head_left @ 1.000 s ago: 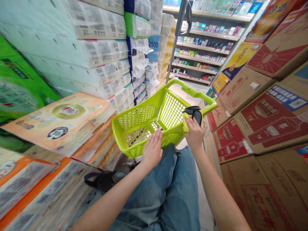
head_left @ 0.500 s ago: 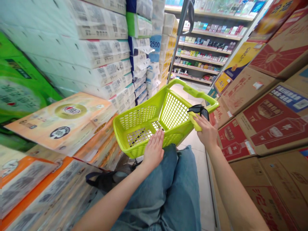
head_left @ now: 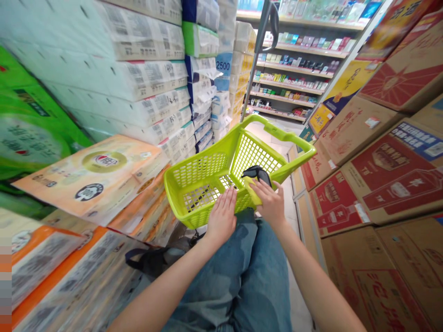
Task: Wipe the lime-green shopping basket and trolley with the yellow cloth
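Note:
A lime-green shopping basket [head_left: 197,174] with perforated walls and a long handle stands tilted before my knees. My left hand [head_left: 222,215] lies on its near rim, fingers stretched out, gripping nothing visible. Farther right along the same rim, my right hand [head_left: 272,203] presses a yellow cloth [head_left: 254,190] against the basket. A black curved piece [head_left: 254,172] shows right above the right fingers; I cannot tell what it is. The basket's inside shows only its slotted floor.
Stacked tissue packs [head_left: 152,78] and an orange carton [head_left: 83,177] crowd the left. Brown and red cardboard boxes [head_left: 394,170] line the right. Shelves [head_left: 294,64] of small goods stand behind a glass door's handle [head_left: 273,27]. A dark bag [head_left: 148,260] sits by my left leg.
My right hand has slid left and toward me along the basket's near rim, with the yellow cloth and the black piece. My left hand has stayed almost still.

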A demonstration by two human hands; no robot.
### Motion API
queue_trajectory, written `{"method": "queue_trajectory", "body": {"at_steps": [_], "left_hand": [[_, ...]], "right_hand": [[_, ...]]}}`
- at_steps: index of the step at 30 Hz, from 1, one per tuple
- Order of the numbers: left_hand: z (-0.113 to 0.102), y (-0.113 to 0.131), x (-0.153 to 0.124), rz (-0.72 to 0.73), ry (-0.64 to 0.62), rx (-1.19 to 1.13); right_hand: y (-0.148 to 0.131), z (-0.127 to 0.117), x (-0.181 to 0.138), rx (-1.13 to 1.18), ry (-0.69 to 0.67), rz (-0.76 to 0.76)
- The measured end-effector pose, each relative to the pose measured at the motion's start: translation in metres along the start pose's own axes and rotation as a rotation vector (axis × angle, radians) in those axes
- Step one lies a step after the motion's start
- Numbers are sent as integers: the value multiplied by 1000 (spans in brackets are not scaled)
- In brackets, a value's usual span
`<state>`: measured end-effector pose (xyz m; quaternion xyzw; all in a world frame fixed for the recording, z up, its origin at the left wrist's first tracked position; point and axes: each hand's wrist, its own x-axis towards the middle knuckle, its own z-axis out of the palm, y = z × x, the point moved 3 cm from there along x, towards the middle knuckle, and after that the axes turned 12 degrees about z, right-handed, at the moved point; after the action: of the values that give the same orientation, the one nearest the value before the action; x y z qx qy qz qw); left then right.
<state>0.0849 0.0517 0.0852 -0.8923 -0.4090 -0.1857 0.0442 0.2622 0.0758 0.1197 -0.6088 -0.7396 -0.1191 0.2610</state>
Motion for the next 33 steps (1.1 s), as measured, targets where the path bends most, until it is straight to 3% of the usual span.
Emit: {"method": "queue_trajectory", "body": {"at_steps": [4,6,9,14,17,19,22,26,28,30,33], "left_hand": [[1,1,1,-5,-6,13],[2,1,1,-17,-7,15],[2,2,1,-30,0,6],[2,2,1,-21,7,-11],[1,1,1,-19,-4,-12],[0,1,1,-21,-9,-11],[1,0,1,-11,-7,-3],[3,0,1,12,2,7],[3,-1,1,11,1,10],[3,-1,1,7,2,14],[2,0,1,4,-1,21]], "right_hand": [[72,-25,25,-114,134,151],[86,-27,30,-140,178,216],[64,-17,23,-148,187,242],[-21,14,-9,-2,60,117],[-47,20,-20,58,-7,57],[-43,16,-19,50,-38,6],[-5,1,-8,-13,-37,-45],[66,-26,17,-124,89,98],[83,-31,26,-141,134,188],[79,-28,28,-129,156,241],[36,-8,15,-66,135,216]]}}
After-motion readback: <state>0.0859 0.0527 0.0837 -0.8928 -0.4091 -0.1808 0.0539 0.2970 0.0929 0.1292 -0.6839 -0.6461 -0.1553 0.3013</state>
